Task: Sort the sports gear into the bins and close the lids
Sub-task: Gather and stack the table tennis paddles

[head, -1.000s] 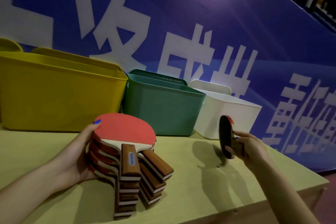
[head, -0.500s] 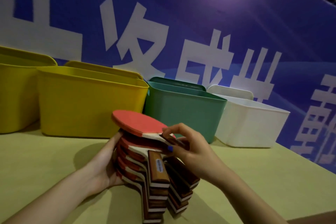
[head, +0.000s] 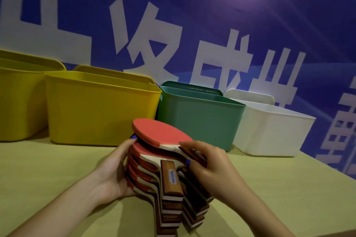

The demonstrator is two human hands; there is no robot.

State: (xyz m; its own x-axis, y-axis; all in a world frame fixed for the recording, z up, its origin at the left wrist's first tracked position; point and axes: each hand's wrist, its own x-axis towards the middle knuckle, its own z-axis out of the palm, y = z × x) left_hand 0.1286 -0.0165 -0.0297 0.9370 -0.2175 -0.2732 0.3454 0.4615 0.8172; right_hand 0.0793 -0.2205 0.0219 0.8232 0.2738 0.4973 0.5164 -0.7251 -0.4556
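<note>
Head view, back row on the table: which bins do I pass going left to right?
Far-left yellow bin → second yellow bin → green bin → white bin. All four stand open, each with a matching lid upright behind it.

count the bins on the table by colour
yellow bins: 2, one cut off at the left edge and one beside it
green bin: 1
white bin: 1
total: 4 bins, all standing open on the table
</note>
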